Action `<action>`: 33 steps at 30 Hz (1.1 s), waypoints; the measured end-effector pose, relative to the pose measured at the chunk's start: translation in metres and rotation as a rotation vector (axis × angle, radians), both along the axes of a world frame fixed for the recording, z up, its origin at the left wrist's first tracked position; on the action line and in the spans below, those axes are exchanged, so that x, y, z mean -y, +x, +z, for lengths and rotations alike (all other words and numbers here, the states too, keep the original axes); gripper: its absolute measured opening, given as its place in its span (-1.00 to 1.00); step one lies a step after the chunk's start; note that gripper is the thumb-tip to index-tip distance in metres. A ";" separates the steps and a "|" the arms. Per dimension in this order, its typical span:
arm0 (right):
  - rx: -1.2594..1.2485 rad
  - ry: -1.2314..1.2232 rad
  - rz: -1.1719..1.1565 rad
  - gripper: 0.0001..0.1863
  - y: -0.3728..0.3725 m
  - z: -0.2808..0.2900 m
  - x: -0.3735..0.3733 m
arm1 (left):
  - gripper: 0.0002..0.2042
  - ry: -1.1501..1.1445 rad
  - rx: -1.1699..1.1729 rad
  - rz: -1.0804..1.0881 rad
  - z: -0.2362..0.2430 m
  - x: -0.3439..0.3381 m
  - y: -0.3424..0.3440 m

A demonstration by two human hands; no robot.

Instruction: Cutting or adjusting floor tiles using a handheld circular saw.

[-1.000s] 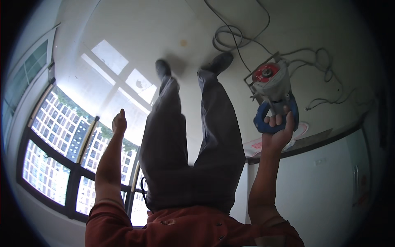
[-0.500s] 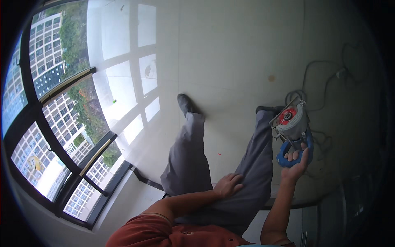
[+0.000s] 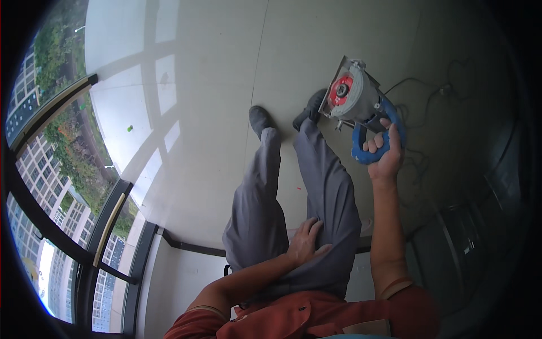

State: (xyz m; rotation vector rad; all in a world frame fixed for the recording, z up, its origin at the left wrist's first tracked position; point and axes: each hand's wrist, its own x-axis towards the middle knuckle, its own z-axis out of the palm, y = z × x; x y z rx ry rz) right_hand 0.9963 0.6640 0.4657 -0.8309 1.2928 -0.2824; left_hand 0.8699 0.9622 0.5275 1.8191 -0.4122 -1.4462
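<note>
My right hand (image 3: 388, 153) is closed round the blue loop handle of a handheld circular saw (image 3: 367, 96), held out ahead of me on the right. Its grey guard and red round blade (image 3: 341, 93) face left, and its metal base plate (image 3: 336, 79) is tilted up along the far left side. The saw covers part of my right shoe (image 3: 307, 113). My left hand (image 3: 305, 242) lies on my right thigh with its fingers apart and holds nothing.
A thin dark cord (image 3: 432, 101) trails in loops over the pale floor (image 3: 226, 68) at the right. Dark-framed windows (image 3: 107, 226) line the left side. A small red scrap (image 3: 299, 188) lies on the floor between my legs.
The saw in my right hand has come farther forward and left in the view. My feet are closer together. The fingers of my left hand have spread on the thigh. The whole view has shifted.
</note>
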 end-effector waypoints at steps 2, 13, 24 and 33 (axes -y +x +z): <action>0.004 0.027 0.008 -0.64 0.018 0.002 -0.002 | -0.23 0.052 -0.022 0.028 -0.004 0.004 0.011; -0.262 -0.027 0.078 -0.64 0.021 -0.005 0.020 | -0.32 0.174 -0.045 0.089 0.010 0.039 0.018; -0.093 0.000 0.084 -0.63 0.011 -0.034 0.052 | -0.31 0.073 0.034 0.006 0.041 0.036 0.017; -0.225 0.003 0.045 -0.65 0.091 -0.068 0.047 | -0.27 0.111 -0.052 0.017 0.026 0.002 0.087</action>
